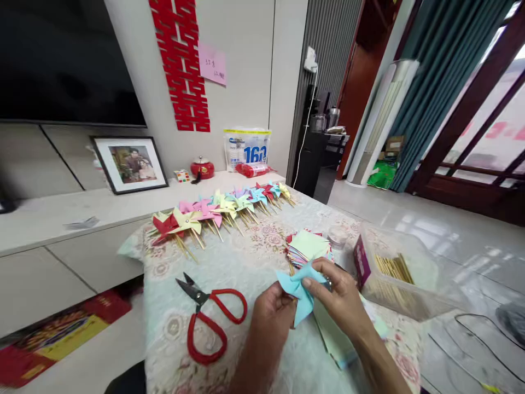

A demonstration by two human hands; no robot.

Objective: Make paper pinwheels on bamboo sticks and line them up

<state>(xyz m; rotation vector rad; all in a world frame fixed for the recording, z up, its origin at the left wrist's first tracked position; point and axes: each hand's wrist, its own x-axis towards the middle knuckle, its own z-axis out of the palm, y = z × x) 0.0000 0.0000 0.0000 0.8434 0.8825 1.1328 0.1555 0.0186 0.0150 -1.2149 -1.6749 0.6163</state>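
A light-blue paper pinwheel (301, 290) is held between my two hands above the table. My left hand (273, 309) grips it from the left and below, its fingertips partly hidden behind the paper. Over its right side, my right hand (338, 287) pinches the folded paper with thumb and fingers. A wooden stick (291, 268) shows just behind the paper. Beneath my right hand lie pale green paper sheets (334, 334). Beyond the pinwheel sits a stack of coloured square papers (309, 247). To the left rest red-handled scissors (209, 312), their blades apart.
Finished pinwheels (205, 212) on sticks lie in a row along the table's far left edge. A clear plastic box (414, 298) with wooden sticks (394, 269) stands at right, near a small round clear container (337, 236). A flowered cloth (254, 257) covers the table.
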